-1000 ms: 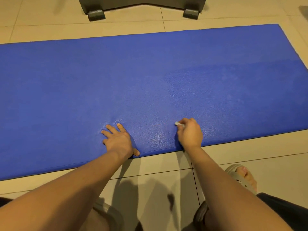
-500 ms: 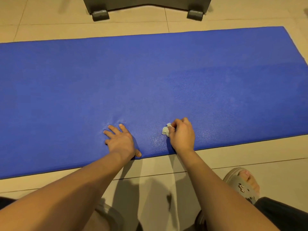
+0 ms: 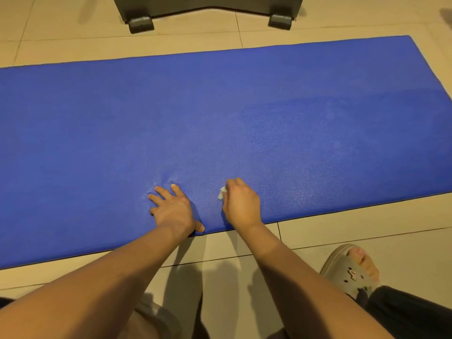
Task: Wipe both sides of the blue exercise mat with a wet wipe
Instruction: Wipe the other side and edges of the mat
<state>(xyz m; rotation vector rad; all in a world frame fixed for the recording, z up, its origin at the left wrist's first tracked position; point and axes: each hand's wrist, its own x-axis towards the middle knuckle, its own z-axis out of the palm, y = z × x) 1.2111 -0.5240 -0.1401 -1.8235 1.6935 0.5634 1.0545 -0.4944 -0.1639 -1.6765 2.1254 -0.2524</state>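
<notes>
Legs: bare forearms reached forward over bent knees; dark cloth (image 3: 411,311) covered the right leg at the lower right.
Sandal (image 3: 347,275): grey, soft-looking, with round holes and an open toe, on a foot planted on the floor just short of the mat.
Floor (image 3: 367,228): smooth beige tiles with thin dark joints, crossed by the arms' shadows.
Left hand (image 3: 172,209): lay palm down on the mat near its front edge, fingers straight and spread wide, thumb at the edge itself; the foam dimpled around the fingertips.
Right hand (image 3: 241,204): just beside the left one, fingers curled tightly round the wipe, pressing it to the mat.
Wipe (image 3: 221,193): small, white and crumpled; only a bit showed at the hand's left side.
Mat (image 3: 220,118): blue, thick and rectangular with a fine pebbled surface, lying flat on the tiles and stretched across the view; its right end showed, its left end ran out of view. A slightly deeper blue patch marked its right half.
Stand (image 3: 208,6): dark grey, hard-edged, on two block feet, beyond the mat's far edge and apart from it.
</notes>
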